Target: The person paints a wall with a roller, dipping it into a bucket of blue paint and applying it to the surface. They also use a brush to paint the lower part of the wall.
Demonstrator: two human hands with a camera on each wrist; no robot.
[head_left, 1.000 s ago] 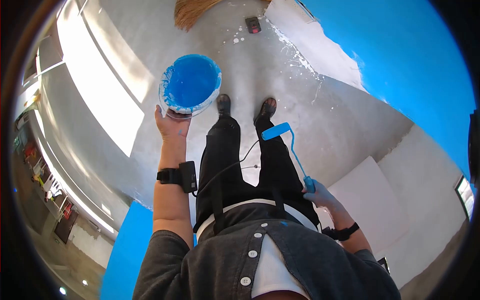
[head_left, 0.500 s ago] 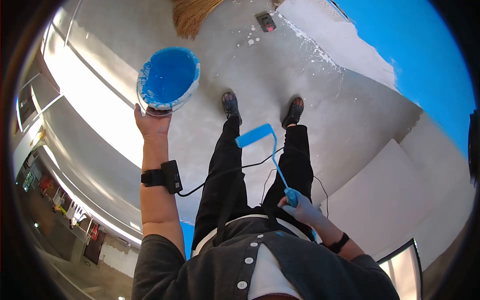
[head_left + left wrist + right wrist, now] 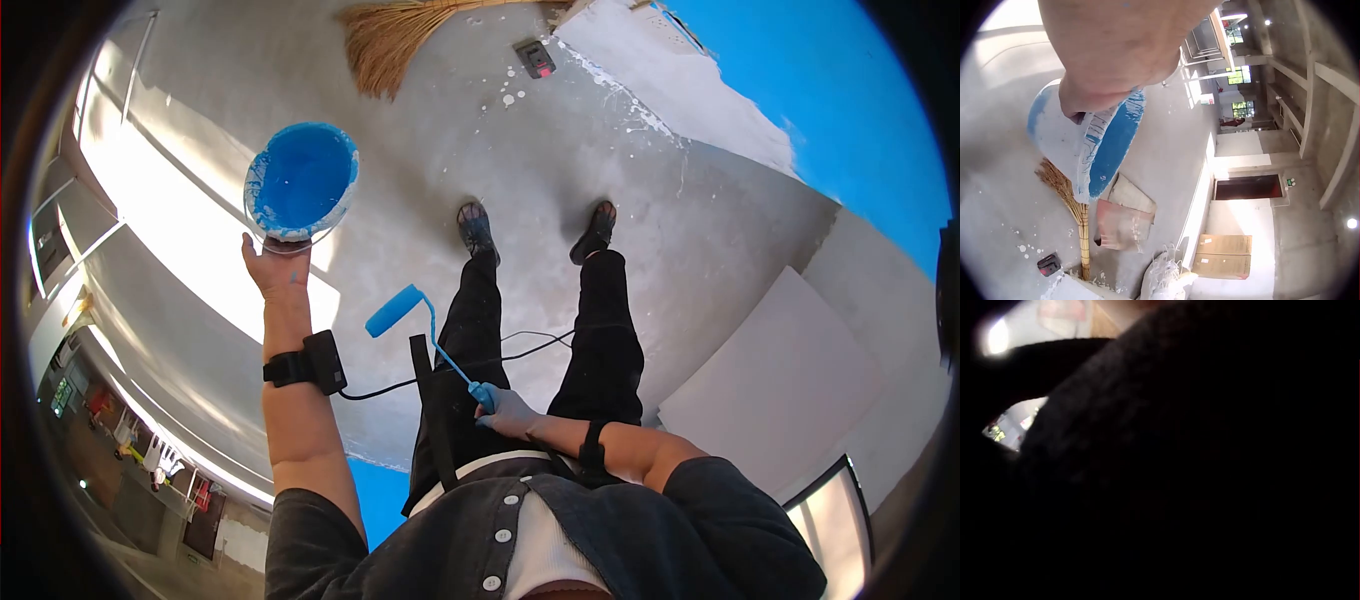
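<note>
In the head view a paint bucket [image 3: 300, 185] with blue paint inside and white, paint-streaked sides is held out at the left. My left hand [image 3: 277, 268] grips its near side, palm turned up, with the fingers partly hidden beneath the rim. The left wrist view shows the bucket [image 3: 1060, 134] tilted, its blue inner wall facing right. My right hand [image 3: 508, 412] holds a small paint roller [image 3: 395, 310] by its blue handle, in front of my waist. The blue sleeve points toward the upper left. Dark cloth covers most of the right wrist view.
A straw broom [image 3: 385, 50] and a small black device [image 3: 535, 58] lie on the paint-spotted floor. A blue-painted wall [image 3: 850, 110] rises at the upper right, a pale board [image 3: 775, 385] below it. A black cable [image 3: 385, 392] crosses my legs. Cardboard boxes [image 3: 1222, 256] stand farther off.
My right hand has brought the roller leftward across my body, its sleeve now nearer the left forearm. My left hand and the bucket have shifted left in the head view. My feet have moved apart.
</note>
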